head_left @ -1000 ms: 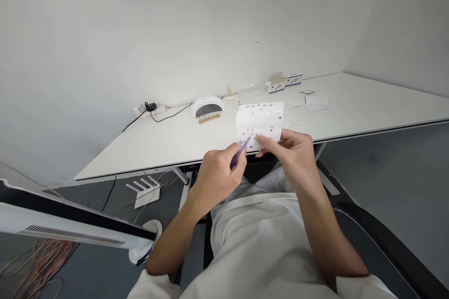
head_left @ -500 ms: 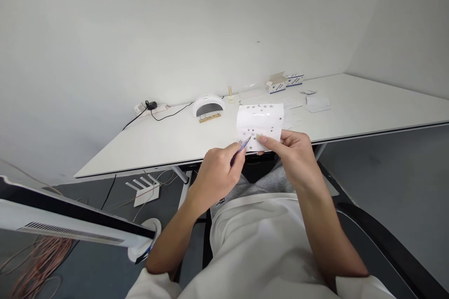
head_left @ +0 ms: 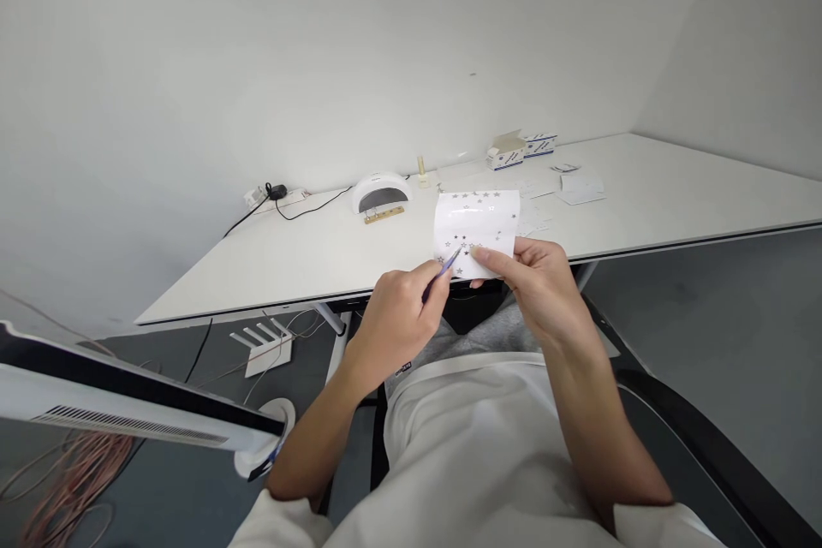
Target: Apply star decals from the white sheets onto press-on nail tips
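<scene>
Over the table's front edge, my right hand [head_left: 545, 287] grips a white sticker sheet [head_left: 479, 218] printed with small grey stars. My thumb presses on its lower face, and the other fingers are mostly behind it. My left hand [head_left: 402, 312] is closed around a thin purple tool [head_left: 448, 265], pen-like or tweezers; I cannot make out which. The tool's pointed tip meets the sheet among the lower stars, just left of my right thumb. Whether a star is caught at the tip is too small to tell.
The white table [head_left: 308, 261] bears a nail lamp [head_left: 381, 191], a wooden strip [head_left: 384, 215], a small bottle [head_left: 422, 173], boxes [head_left: 507, 151] and paper pieces [head_left: 581, 188]. Below it are a router [head_left: 268, 357] and coiled cables [head_left: 80, 475]. A tall white appliance [head_left: 128, 402] stands at left.
Almost nothing has moved. The sheet is tilted very slightly, so its glare has shifted; the tool tip stays by the same stars.
</scene>
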Motion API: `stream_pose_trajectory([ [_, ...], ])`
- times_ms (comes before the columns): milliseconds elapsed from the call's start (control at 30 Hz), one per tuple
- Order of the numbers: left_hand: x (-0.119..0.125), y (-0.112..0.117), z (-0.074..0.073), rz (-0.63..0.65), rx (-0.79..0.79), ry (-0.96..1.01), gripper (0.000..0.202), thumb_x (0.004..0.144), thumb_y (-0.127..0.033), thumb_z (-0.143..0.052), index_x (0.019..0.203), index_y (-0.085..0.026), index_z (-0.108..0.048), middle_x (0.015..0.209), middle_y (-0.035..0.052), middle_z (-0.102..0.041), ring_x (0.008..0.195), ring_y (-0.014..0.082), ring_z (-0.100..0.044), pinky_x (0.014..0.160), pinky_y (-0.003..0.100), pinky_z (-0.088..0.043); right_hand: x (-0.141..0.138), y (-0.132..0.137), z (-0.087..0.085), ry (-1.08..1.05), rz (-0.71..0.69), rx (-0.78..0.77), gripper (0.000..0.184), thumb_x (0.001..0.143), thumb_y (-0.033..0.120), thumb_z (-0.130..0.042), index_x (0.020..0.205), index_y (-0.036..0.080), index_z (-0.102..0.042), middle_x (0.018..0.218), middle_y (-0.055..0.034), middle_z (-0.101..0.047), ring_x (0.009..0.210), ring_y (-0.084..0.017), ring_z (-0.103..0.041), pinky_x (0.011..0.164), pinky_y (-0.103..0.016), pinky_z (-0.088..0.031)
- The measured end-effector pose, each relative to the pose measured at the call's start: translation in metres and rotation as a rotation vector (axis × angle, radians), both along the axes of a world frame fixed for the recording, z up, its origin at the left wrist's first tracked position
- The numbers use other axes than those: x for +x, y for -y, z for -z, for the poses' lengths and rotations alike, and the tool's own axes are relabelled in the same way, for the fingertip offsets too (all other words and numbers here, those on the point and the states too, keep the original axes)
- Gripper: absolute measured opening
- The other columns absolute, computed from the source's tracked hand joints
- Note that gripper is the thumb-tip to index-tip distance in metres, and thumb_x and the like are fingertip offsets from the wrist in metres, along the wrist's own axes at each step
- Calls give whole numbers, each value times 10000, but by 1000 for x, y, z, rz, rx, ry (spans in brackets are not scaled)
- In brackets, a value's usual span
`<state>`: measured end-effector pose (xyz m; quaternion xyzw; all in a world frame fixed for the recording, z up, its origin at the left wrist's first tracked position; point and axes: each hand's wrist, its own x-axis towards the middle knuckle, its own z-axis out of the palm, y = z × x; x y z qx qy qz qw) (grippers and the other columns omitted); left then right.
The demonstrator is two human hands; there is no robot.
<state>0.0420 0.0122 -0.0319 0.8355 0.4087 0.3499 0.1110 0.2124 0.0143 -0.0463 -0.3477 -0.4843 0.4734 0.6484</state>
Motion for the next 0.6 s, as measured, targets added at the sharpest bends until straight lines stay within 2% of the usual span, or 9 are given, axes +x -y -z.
stream_pose_trajectory([
  [600, 2, 0, -1, 1, -11, 21, 320, 952, -243, -448, 652, -174, -362, 531, -65, -268, 492, 64, -214, 496, 248, -208, -1, 2, 1, 0, 15, 30, 99, 731, 262, -785, 655, 204, -758, 683, 1, -719, 634, -130, -619, 581, -247, -529],
])
